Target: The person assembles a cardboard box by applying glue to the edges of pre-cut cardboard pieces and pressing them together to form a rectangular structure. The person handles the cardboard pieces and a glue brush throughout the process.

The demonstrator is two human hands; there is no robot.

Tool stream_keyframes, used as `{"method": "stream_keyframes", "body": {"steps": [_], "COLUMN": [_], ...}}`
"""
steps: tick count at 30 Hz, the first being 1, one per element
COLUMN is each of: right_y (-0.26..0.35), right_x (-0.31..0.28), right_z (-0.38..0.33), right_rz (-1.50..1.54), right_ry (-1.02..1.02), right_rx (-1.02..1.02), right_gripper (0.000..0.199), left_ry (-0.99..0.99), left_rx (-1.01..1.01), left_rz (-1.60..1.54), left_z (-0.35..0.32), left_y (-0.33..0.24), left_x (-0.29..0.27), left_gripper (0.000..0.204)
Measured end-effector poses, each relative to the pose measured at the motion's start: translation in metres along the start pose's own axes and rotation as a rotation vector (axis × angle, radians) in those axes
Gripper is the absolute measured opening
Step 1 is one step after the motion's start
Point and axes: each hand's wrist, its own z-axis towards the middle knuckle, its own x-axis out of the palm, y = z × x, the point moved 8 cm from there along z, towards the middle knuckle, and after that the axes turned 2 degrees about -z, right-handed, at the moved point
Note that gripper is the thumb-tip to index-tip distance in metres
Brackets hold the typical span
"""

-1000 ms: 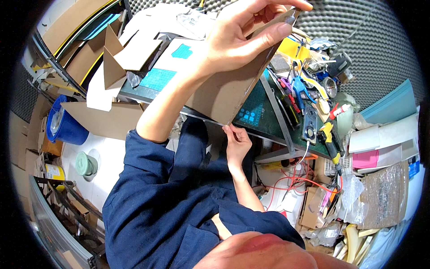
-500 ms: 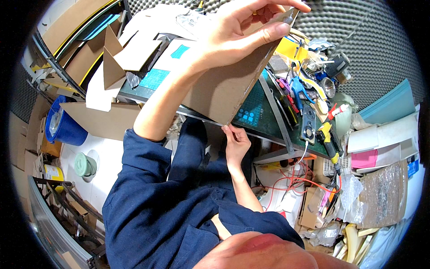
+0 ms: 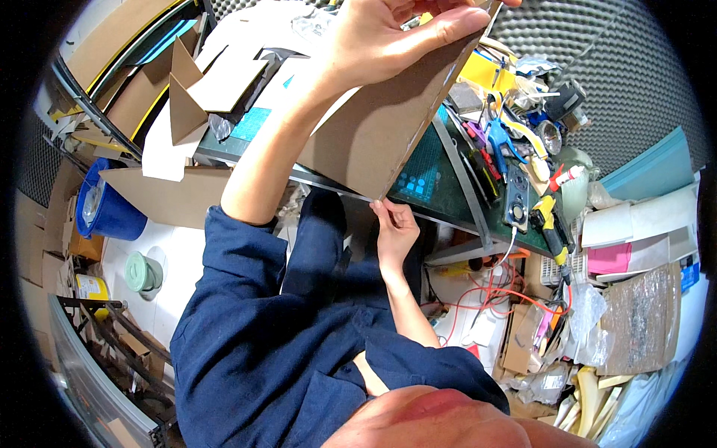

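Observation:
A brown cardboard panel (image 3: pixel 366 142) is held slanting over the near edge of the workbench, with a pale, ragged strip along its right edge. At its far top corner my left hand (image 3: pixel 396 41) is closed on the edge, thumb on the near face; the other fingers are partly cut off by the frame top. My right hand (image 3: pixel 396 235) pinches the panel's near bottom corner between thumb and fingertips. Beneath the panel, a green cutting mat (image 3: pixel 414 183) shows in part, with a metal ruler (image 3: pixel 459 175) lying to its right.
Blue-handled pliers (image 3: pixel 499 142), a grey phone-like device (image 3: pixel 516 198) on a white cable and a yellow-black glue gun (image 3: pixel 551 228) crowd the bench's right side. Folded cardboard (image 3: pixel 187 104) stands at left. On the floor are a blue bin (image 3: pixel 112 205) and a green bucket (image 3: pixel 142 272).
My left hand and the panel's far corner have shifted slightly up in the picture. The right hand keeps its pinch at the near corner. The whole view has shifted slightly.

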Motion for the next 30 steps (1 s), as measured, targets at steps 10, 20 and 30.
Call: {"method": "stream_keyframes", "body": {"steps": [10,20,30], "right_y": [0.008,0.002,-0.001], "right_x": [0.001,-0.002,-0.002], "right_z": [0.0,-0.001,-0.002], "right_rz": [-0.039,-0.104,-0.083], "right_ry": [0.011,-0.004,-0.031], "right_rx": [0.038,0.032,0.04], "right_gripper": [0.008,0.008,0.008], "left_ry": [0.047,0.012,-0.058], "left_rx": [0.037,0.234,0.175], "left_rz": [0.065,0.184,0.105], "left_z": [0.001,-0.004,-0.006], "left_y": [-0.003,-0.008,-0.007], "left_x": [-0.002,0.002,0.007], "left_gripper": [0.033,0.034,0.038]}}
